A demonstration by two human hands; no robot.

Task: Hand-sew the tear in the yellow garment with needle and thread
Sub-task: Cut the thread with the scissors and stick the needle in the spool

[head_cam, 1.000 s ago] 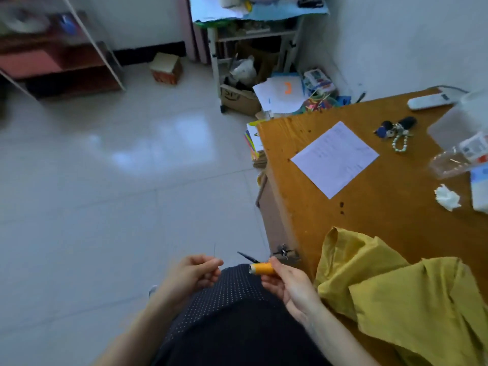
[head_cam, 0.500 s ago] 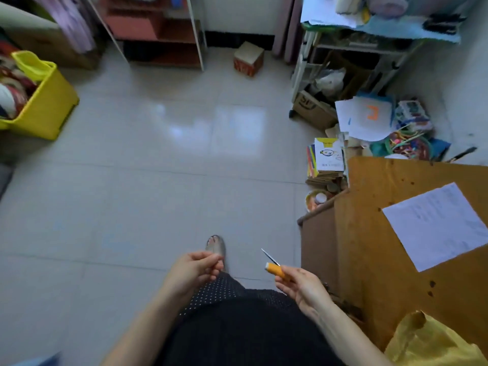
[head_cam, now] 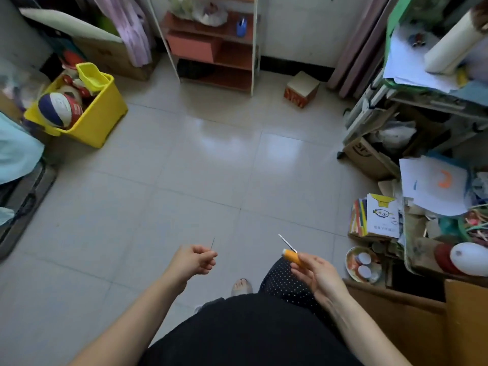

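Note:
My left hand (head_cam: 194,261) pinches a thin needle (head_cam: 212,243) between thumb and forefinger, its tip pointing up. My right hand (head_cam: 318,273) holds an orange thread spool (head_cam: 290,257) together with small scissors (head_cam: 286,242), whose blades stick up and to the left. The two hands are held apart above my lap, over the tiled floor. No thread is visible between them. The yellow garment is out of view.
The wooden table's corner (head_cam: 464,307) shows at the lower right. Stacked books (head_cam: 377,216), papers and a cardboard box (head_cam: 367,157) crowd the floor to the right. A yellow bin (head_cam: 103,120) with balls stands at the left, a shelf (head_cam: 211,48) at the back.
The view has swung left, away from the table, so the yellow garment has left the frame. My hands have moved farther apart, and the needle now shows clearly.

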